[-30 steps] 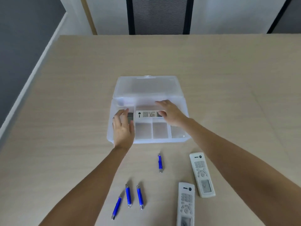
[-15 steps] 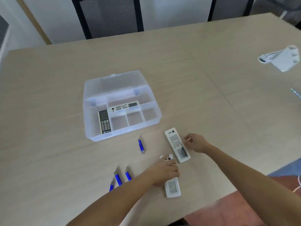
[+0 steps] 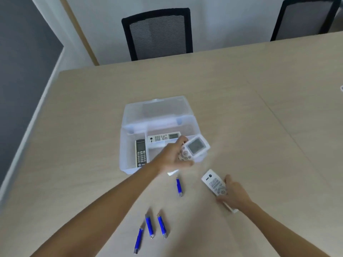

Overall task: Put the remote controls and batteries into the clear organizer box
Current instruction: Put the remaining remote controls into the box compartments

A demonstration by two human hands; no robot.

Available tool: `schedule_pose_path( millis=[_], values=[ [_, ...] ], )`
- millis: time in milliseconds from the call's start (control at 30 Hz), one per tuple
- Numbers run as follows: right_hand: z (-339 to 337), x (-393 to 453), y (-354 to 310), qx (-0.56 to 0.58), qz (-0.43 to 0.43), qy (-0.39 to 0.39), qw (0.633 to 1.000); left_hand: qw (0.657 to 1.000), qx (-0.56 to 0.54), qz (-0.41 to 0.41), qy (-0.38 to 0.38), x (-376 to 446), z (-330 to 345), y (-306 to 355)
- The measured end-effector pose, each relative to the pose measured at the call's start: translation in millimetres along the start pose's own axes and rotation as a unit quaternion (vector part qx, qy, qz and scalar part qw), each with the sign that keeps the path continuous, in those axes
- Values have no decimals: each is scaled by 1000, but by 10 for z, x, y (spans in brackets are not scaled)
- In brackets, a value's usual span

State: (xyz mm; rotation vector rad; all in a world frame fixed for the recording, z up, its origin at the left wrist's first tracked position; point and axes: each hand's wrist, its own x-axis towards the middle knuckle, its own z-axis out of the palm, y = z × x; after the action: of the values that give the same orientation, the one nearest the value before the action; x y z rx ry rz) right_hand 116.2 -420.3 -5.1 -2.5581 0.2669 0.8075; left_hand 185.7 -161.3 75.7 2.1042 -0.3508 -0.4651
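The clear organizer box lies open on the table, its lid folded back. In its left compartment is a dark remote; a white remote lies across a back compartment. My left hand holds a third white remote in the air over the box's front right part, its screen end pointing away. My right hand grips another white remote that rests on the table to the right of the box. Several blue batteries lie on the table: one near the box, three closer to me.
Two black mesh chairs stand at the table's far edge. The table's left edge runs beside a grey wall. A small white object shows at the right border.
My left hand has lifted a white remote off the table and carried it over the box. My right hand has closed on the other white remote. The camera has swung left.
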Motion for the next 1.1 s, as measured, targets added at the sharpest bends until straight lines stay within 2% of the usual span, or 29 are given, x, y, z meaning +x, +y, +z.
schedule_pose_path(
  millis=[100,167,333,533,633,800,867,967,1033,1100],
  values=[
    [-88,15,34,81,-19,-17,996,994,-24,-73,74,469,-496,-127],
    [-194,15,52,170,-21,-15,985,990,-2,-112,82,745,-714,-293],
    [-646,50,52,306,-58,-65,948,974,160,-155,-28,1104,-878,-724],
    [-1199,224,18,253,-97,-92,958,957,211,-171,-106,1164,-899,-934],
    [-1514,344,9,248,-100,-111,957,942,259,-176,-120,1160,-853,-1008],
    [-1846,614,-431,251,-174,-69,950,902,363,-195,-127,1101,-787,-976],
    [-1778,798,-799,211,-223,-35,951,909,373,-173,-74,977,-774,-955],
    [-1505,1162,-1391,138,-263,-14,955,918,341,-166,119,630,-689,-989],
    [-1283,1346,-1749,103,-267,-29,958,881,323,-210,274,283,-575,-1027],
    [-1058,1493,-2020,69,-274,-65,957,828,311,-272,379,-92,-434,-1112]
  ],
)
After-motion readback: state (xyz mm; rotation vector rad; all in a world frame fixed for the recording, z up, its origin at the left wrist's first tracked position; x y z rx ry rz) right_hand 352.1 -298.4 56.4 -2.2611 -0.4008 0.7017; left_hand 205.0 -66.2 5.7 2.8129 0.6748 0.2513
